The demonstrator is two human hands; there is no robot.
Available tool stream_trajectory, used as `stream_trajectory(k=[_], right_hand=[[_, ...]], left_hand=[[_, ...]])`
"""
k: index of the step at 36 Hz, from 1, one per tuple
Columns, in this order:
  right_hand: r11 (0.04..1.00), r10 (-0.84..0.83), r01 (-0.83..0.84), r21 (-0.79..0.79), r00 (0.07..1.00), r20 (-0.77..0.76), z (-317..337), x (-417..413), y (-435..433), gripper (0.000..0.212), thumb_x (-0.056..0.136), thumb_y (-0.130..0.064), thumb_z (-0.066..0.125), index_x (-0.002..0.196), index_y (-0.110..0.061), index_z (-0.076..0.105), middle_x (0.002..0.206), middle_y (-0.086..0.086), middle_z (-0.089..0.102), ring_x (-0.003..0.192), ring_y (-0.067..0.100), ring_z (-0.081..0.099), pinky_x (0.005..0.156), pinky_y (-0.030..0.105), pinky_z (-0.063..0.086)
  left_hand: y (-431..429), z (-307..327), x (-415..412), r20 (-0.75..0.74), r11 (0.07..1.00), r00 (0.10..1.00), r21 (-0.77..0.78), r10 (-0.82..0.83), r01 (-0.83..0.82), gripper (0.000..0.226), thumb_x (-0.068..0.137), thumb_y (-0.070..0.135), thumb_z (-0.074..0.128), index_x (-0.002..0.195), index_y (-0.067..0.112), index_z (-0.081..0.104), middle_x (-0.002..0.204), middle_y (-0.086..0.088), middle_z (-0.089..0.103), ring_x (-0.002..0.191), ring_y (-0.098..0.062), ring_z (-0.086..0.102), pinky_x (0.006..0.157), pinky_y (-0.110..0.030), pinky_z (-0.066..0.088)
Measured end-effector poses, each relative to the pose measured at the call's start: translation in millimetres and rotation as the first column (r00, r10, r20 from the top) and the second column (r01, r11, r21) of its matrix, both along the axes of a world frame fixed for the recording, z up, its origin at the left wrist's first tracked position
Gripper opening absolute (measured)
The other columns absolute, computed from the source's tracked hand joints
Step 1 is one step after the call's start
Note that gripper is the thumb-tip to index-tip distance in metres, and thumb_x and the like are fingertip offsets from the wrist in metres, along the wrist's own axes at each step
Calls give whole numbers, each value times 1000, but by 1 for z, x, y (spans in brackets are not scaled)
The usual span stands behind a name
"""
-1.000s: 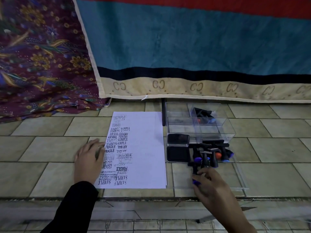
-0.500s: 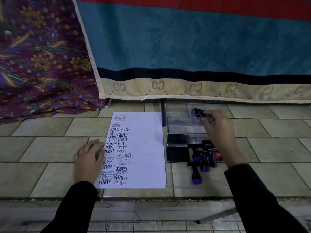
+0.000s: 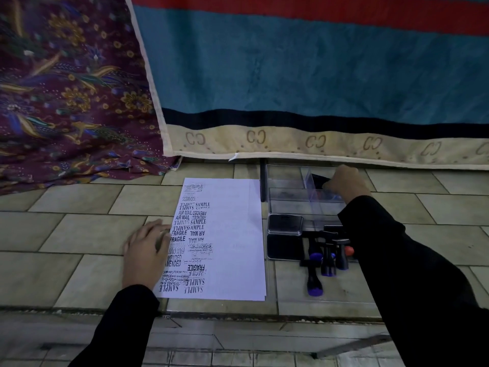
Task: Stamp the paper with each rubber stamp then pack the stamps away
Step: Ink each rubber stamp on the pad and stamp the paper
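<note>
A white paper (image 3: 230, 234) with many black stamped words lies on the tiled floor. My left hand (image 3: 146, 251) rests flat on its left edge, fingers spread. My right hand (image 3: 344, 181) reaches into a clear plastic box (image 3: 288, 181) at the far right, its fingers closed on a black stamp (image 3: 318, 179) inside the box. Several black stamps with purple ends (image 3: 321, 256) lie on the clear lid (image 3: 338, 290) nearer to me. An open ink pad (image 3: 284, 235) sits just right of the paper.
A teal, red and cream rug (image 3: 304, 75) hangs behind the box, its hem almost touching it. A purple floral cloth (image 3: 68, 96) lies at the back left. A floor edge (image 3: 211, 311) runs just below the paper.
My right hand left the stamps near me and moved up and away into the clear box, carrying a stamp there. The left hand stayed on the paper.
</note>
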State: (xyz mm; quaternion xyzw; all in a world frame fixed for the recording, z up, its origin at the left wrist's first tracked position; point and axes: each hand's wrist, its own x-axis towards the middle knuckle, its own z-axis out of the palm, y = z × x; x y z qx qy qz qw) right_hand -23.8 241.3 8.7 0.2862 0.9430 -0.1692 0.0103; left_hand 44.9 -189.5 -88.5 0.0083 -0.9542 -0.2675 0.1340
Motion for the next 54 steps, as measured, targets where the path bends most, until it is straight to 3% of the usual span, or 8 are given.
stream_trajectory(k=[16,21,27,35,38,40,43,54], right_hand=[[999,27,-17,-40,961,277,12,-12,3,32,73,-26,78,80,-4,57,86,10,60,94,27,64,67,27,45],[998,-2,11,-55,988,156,3,-11,12,40,68,-21,81,59,-5,45,66,12,54,63,24,50,44,25,32],[999,0,4,-54,997,81,6,-9,19,36,77,-34,72,77,-1,58,70,9,57,57,21,46,46,25,30],[978,-1,-55,-201,964,-267,12,10,32,22,77,-18,73,96,-8,68,96,11,67,87,27,65,84,35,51],[949,-38,-111,-296,889,-456,20,25,25,19,77,-13,72,95,-13,64,95,10,67,56,1,63,62,10,51],[949,-23,-150,-277,844,-536,28,37,16,19,77,-14,74,93,-15,64,90,6,66,56,-2,61,57,7,46],[933,38,-231,-277,827,-561,36,56,-7,21,78,-16,74,98,-12,67,74,-1,63,63,11,58,65,23,47],[830,391,-534,-165,765,-512,6,120,-87,24,85,-14,67,108,-18,67,95,-6,63,73,3,62,70,5,49]], left_hand=[[-1,0,-1,-2,1000,1000,-16,-1,1,18,93,19,60,108,23,69,130,2,60,120,-27,51,105,-48,32],[-1,0,0,-6,1000,1000,-19,0,0,18,92,19,61,108,23,68,130,2,60,121,-27,50,105,-47,31],[1,3,1,3,1000,1000,-18,4,-3,18,92,18,60,108,22,69,130,1,60,121,-26,50,105,-46,31],[3,6,3,18,1000,1000,-7,5,-4,19,93,17,59,109,19,70,131,-1,60,121,-27,50,106,-46,30],[3,7,3,20,1000,1000,2,4,-4,19,93,17,59,108,20,70,130,-1,60,121,-27,50,106,-47,30],[3,7,3,20,1000,1000,-3,3,-3,19,93,18,59,108,20,69,130,-1,60,122,-27,50,107,-47,30],[2,6,3,23,1000,1000,-12,4,-4,20,93,18,58,110,21,69,131,-1,60,123,-27,49,107,-47,29],[2,4,2,28,1000,1000,-29,6,-5,20,94,20,57,111,21,69,133,-1,58,123,-27,48,107,-45,27]])
